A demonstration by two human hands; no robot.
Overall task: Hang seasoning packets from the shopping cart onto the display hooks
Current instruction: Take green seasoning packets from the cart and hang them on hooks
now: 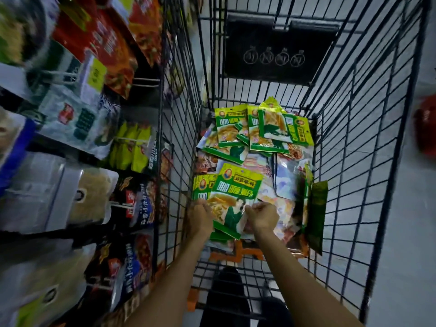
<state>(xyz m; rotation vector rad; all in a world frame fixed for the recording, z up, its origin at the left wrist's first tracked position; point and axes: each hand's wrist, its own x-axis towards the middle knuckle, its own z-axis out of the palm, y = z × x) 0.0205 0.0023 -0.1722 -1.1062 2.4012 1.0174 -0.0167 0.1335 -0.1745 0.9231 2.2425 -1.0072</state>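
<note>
where the hands work: inside the black wire-grid shopping cart (354, 138), near its close end, just above the packet layer.
left hand (200, 215): fingers curled, pinching the left edge of the green-and-yellow glossy foil seasoning packet (236, 192).
right hand (263, 217): fingers curled, pinching the right edge of the same packet, level with the left hand.
held packet: flat, rectangular and shiny; yellow header band points away from the person; lower half sits between the two hands; further green packets lie directly beneath it.
cart contents: loose flat packets cover the basket floor; a heap of matching green packets (259, 133) at the far end; pale and orange printed pouches (287, 175) in the middle; one dark green packet (317, 213) on edge against the right wall.
cart fittings: black flat panel (278, 57) on the far wall; orange plastic piece (236, 254) at the near end.
display, left of cart: thin metal hooks (141, 82) carry hanging stock; red glossy pouches (113, 50) toward the far end, yellow-green packets (132, 152) midway, dark pouches (139, 204) nearer; this area is blurred.
floor: smooth grey surface (412, 208) right of the cart.
</note>
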